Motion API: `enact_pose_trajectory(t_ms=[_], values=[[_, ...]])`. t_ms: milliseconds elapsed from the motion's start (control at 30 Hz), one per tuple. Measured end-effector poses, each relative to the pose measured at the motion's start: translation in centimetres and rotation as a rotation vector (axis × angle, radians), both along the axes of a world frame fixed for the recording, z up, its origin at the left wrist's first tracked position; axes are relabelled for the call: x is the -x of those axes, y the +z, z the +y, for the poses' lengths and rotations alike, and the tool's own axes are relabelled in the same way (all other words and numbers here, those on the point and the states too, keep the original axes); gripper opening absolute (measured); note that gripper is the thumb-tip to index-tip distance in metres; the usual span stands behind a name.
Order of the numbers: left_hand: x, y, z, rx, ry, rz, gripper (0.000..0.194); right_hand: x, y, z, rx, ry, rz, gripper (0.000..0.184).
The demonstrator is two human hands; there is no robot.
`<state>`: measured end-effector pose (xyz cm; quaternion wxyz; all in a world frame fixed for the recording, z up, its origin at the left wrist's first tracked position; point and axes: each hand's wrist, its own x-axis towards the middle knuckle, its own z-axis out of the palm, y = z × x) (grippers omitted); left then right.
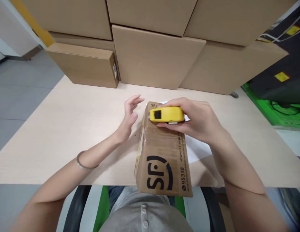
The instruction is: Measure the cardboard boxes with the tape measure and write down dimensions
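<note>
A brown cardboard parcel (161,158) printed with black "SF" lettering lies on the pale wooden table (67,129), its near end over the front edge. My right hand (198,120) is closed around a yellow tape measure (166,114) that rests on the parcel's far end. A yellow strip runs down the parcel's left side. My left hand (129,119) hovers just left of the parcel, fingers spread and holding nothing. A bracelet sits on my left wrist.
Several large plain cardboard boxes (154,54) are stacked along the table's back edge. A white sheet (198,151) lies under the parcel on the right. Green flooring and black equipment (280,80) are at the right. A chair is below me.
</note>
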<state>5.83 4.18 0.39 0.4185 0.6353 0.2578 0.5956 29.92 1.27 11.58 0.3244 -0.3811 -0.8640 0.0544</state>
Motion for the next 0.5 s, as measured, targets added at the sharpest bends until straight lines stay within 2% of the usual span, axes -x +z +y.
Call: enact_pose_trajectory(t_ms=[100, 167, 267, 300, 367, 433, 500], values=[[1.8, 0.8, -3.1, -0.406, 0.05, 0.108, 0.084, -1.9, -1.5, 1.5, 0.051, -0.106, 0.337, 0.046], [2.4, 1.2, -5.2, -0.686, 0.009, 0.192, 0.088, -3.2, -3.0, 2.9, 0.221, -0.144, 0.587, 0.055], [2.3, 1.0, -7.1, -0.857, -0.048, 0.399, 0.082, -3.9, -5.1, 4.4, 0.561, -0.099, 0.789, 0.064], [2.2, 0.8, -7.4, -0.853, -0.038, 0.398, 0.08, -3.9, -5.6, 4.5, 0.643, -0.091, 0.814, 0.064], [1.9, 0.3, -7.5, -0.762, 0.019, 0.254, 0.077, -4.0, -5.8, 4.1, 0.715, -0.11, 0.851, 0.064], [1.8, 0.3, -7.6, -0.539, 0.096, 0.047, 0.07, -4.4, -5.2, 3.1, 0.688, -0.154, 0.877, 0.061], [1.8, 0.7, -7.9, -0.221, 0.171, -0.101, 0.055, -5.0, -4.2, 1.6, 0.623, -0.197, 0.867, 0.054]])
